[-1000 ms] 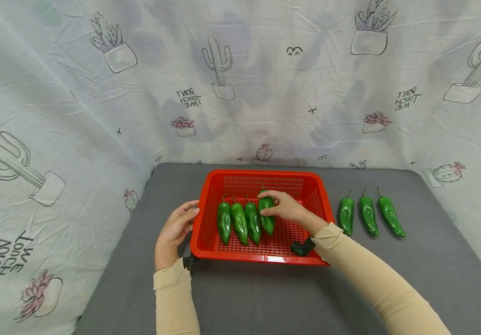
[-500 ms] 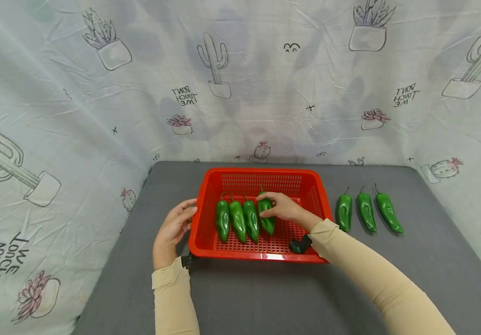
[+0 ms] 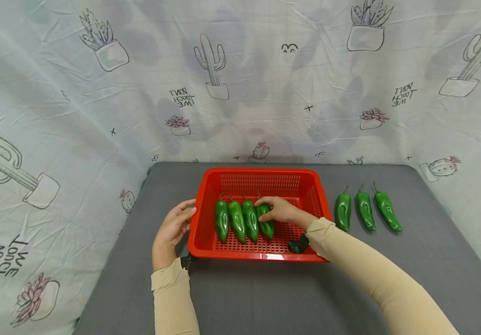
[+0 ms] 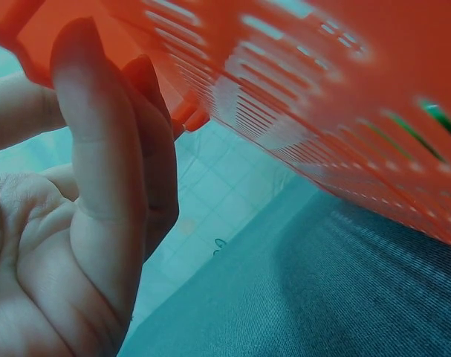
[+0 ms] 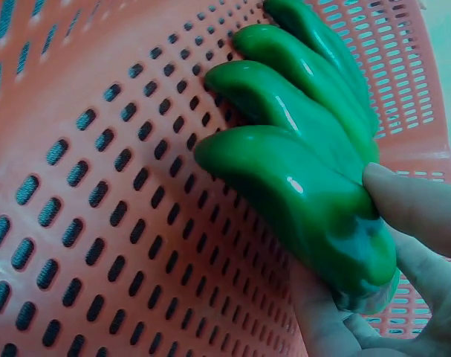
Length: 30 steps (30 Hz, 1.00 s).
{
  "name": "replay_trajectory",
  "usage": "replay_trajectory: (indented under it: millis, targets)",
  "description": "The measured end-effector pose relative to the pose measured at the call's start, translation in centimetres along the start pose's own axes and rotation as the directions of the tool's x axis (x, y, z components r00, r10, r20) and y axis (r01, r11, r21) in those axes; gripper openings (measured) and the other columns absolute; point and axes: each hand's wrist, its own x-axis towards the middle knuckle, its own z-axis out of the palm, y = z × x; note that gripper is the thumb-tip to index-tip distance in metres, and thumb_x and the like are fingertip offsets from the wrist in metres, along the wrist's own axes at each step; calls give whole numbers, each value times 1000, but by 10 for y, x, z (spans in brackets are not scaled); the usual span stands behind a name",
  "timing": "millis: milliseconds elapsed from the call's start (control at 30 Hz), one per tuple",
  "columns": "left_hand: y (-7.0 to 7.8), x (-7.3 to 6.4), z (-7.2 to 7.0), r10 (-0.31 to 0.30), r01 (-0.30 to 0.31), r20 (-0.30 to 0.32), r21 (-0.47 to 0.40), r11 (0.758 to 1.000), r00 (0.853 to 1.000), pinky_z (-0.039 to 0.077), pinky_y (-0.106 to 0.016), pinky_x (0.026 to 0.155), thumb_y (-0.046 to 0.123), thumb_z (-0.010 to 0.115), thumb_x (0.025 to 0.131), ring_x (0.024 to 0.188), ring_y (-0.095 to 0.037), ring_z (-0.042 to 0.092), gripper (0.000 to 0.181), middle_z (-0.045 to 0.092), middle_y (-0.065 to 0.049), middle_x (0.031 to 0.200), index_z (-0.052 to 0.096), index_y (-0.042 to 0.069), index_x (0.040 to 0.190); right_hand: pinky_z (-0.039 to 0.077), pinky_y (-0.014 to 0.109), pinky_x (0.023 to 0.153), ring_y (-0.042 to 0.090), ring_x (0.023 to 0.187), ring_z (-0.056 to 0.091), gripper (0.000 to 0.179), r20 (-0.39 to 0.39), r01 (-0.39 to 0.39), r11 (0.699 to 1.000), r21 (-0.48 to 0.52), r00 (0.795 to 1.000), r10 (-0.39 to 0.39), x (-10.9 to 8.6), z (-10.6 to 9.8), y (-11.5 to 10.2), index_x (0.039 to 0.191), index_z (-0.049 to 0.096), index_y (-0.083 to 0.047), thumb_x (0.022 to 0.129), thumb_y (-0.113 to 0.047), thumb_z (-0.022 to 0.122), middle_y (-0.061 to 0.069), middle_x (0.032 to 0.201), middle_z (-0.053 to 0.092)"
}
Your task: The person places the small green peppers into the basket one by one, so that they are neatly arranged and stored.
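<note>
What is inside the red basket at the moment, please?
Four green peppers lie side by side in the red basket, the right hand pinching the rightmost pepper. That hand hides part of it, and the basket floor directly beneath the peppers is covered.

The beige-sleeved left arm (image 3: pixel 175 302) reaches forward, its bare left hand (image 3: pixel 173 229) with fingers bent. The beige-sleeved right arm (image 3: pixel 374 274) slants inward; the bare right hand (image 3: pixel 284 210) pinches.

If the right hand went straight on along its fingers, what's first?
Most likely the neighbouring green pepper, third from the left in the red basket. The right hand pinches the fourth pepper; the gap looks small, though depth is unclear.
</note>
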Motion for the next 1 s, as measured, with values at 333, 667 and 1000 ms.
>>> replay_trajectory:
  millis: [333,667,1000]
  targets:
    - [1,0,1,7,-7,10,6,1000,1000,55,-22,63,2,42,100,75,-8,67,43,69,3,93,27,-12,138,50,34,80,26,109,57,47,12,22,999,-33,1000,-21,3,2,5,125,58,-12,81,-10,75,17,133,51]
    - [0,-1,2,0,0,8,11,1000,1000,55,-22,63,3,42,100,76,-9,67,44,69,3,94,27,-11,138,50,35,81,26,109,55,49,49,50,998,-29,998,-48,0,3,4,126,55,-9,81,-8,74,18,132,49]
    - [-1,-2,3,13,-13,0,-4,1000,1000,55,-22,63,2,43,99,75,-8,67,40,69,2,94,31,-10,135,51,33,80,26,107,56,51,43,42,999,-12,998,-42,2,5,4,127,53,-5,80,-3,73,19,131,49]
